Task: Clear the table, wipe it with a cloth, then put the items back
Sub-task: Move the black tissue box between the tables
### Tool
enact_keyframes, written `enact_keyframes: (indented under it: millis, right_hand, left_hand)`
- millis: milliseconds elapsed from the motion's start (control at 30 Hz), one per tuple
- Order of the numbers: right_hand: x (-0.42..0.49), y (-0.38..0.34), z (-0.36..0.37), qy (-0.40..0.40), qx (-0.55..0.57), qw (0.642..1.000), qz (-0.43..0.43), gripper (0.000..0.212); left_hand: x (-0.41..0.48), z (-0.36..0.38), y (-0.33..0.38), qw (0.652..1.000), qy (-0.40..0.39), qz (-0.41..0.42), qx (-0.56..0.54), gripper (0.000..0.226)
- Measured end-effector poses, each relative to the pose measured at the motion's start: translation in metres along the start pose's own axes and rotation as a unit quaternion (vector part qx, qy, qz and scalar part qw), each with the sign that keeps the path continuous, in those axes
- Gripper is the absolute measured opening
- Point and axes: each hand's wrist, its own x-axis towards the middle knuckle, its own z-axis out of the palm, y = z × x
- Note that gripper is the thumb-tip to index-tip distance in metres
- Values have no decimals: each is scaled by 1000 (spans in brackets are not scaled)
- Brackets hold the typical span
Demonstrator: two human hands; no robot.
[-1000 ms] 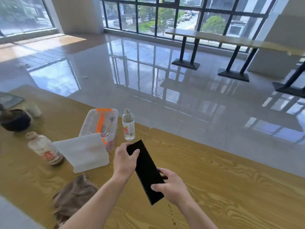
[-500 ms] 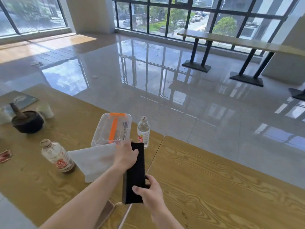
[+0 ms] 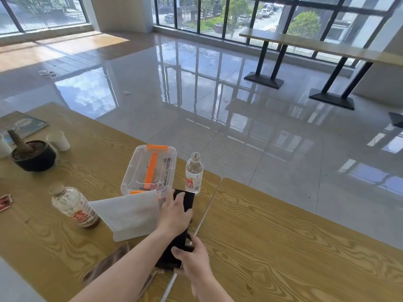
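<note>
A long flat black case (image 3: 188, 202) lies lengthwise near the seam of the wooden table (image 3: 283, 247). My left hand (image 3: 174, 216) rests on top of its far half, fingers spread over it. My right hand (image 3: 194, 260) grips its near end, thumb on top. A brown cloth (image 3: 104, 264) lies crumpled at the near table edge, partly under my left forearm. Just left of the case stands a white folded sheet (image 3: 128, 214), and behind it a clear plastic box (image 3: 150, 168) with orange clips.
A small water bottle (image 3: 193, 174) stands right behind the case. A larger bottle (image 3: 75, 207) with brown liquid is at left. Further left are a dark mortar with pestle (image 3: 32, 154), a paper cup (image 3: 58, 140), a booklet (image 3: 24, 124) and a red wrapper (image 3: 5, 201). Beyond is glossy floor.
Both hands have carried the black case left and down onto the table beside the white sheet and plastic box. My view has shifted, so the items sit more to the right.
</note>
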Motion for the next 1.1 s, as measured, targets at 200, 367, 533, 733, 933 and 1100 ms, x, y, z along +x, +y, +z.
enact_keyframes:
  millis: [200,367,533,733,933,1100]
  right_hand:
    - [5,-3,0,-22,-25,999,1,68]
    - [9,-4,1,-34,-6,999,-12,53]
    - [11,3,-7,-39,-29,998,-38,41]
    - [3,-9,-27,29,-206,969,-135,51]
    - [-4,-23,-40,48,-300,933,-194,56]
    - [-8,-29,-46,74,-390,885,-242,63]
  left_hand:
    - [-4,6,-7,1000,3,11,21,61]
    - [-9,4,-8,999,10,26,42,60]
    - [-15,4,-9,996,17,53,76,57]
    - [-24,1,-12,996,16,59,71,56]
    - [-35,-3,-12,994,23,70,74,55]
    - [-49,-8,-15,991,43,94,82,54]
